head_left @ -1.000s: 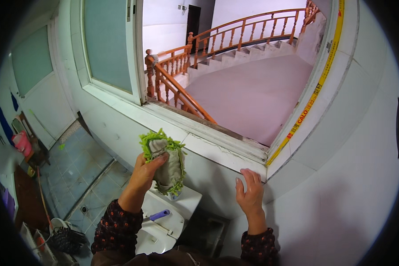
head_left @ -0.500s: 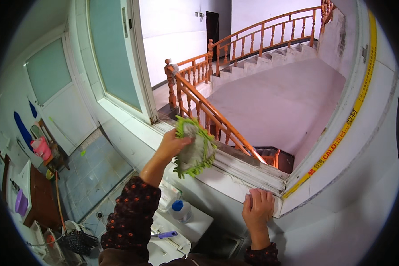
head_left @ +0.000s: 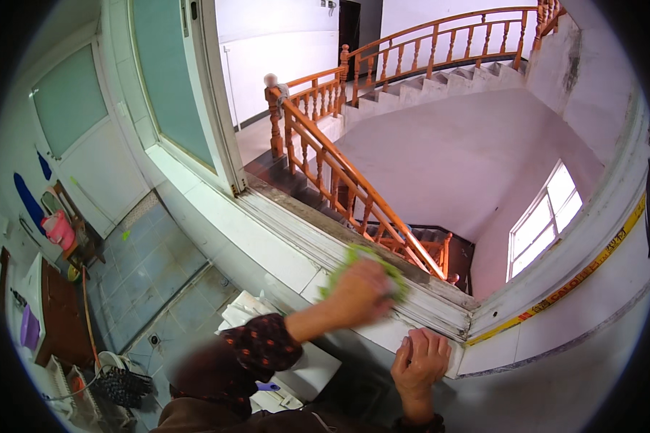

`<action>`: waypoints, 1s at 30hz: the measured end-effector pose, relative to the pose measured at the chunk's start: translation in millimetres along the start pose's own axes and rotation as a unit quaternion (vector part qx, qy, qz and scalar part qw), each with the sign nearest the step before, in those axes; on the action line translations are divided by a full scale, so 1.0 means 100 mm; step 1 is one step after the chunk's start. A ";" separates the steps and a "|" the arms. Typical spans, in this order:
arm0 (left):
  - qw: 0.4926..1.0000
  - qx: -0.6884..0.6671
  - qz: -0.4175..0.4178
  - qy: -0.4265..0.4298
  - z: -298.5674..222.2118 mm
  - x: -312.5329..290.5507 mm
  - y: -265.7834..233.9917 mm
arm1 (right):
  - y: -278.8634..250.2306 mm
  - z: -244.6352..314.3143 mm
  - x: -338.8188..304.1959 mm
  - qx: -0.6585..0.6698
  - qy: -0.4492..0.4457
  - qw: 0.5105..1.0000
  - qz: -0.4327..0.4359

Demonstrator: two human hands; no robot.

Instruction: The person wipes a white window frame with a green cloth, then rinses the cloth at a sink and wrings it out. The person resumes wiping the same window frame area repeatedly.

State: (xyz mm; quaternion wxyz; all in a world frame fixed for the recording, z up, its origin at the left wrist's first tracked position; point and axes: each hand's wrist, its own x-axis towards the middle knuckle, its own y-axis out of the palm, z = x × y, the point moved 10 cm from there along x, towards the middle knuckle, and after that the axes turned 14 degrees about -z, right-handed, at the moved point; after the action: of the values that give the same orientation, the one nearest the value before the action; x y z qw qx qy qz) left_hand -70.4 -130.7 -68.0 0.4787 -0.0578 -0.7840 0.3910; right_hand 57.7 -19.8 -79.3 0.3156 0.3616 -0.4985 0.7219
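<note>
Stairwell: beyond the open window, upper middle to right of the frame, the pale stairwell wall (head_left: 426, 151); nothing from the work lies there that I can see.
Window sash: the frosted pane (head_left: 170, 79) stands at upper left, leaving the opening clear to reach across.
Window track: the grooved track (head_left: 296, 229) runs diagonally through the middle, its outer strip dingy, so that part looks left to do.
Ledge: the white ledge (head_left: 238, 224) looks pale left of centre; whether that stretch is done, I can't tell.
Left hand: just right of centre, the left hand (head_left: 357, 289) is closed over the cloth, too blurred to make out each finger.
Right hand: at lower right, the right hand (head_left: 420, 361) rests on the ledge, curled into a loose fist, nothing seen in it.
Green cloth: the shaggy green cloth (head_left: 352, 254) sits under the left hand at the ledge and track; I'd judge the work midway.
</note>
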 end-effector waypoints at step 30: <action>0.990 0.076 -0.114 -0.035 1.25 -0.22 -0.97 | -0.10 0.07 0.05 0.000 -0.009 1.000 0.018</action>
State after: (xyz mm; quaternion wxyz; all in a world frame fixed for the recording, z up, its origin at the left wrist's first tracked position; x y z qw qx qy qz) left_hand -130.7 -276.8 -48.0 0.4959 0.0821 -0.7697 0.3937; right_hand 64.2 -22.6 -68.4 0.2981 0.3589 -0.5075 0.7244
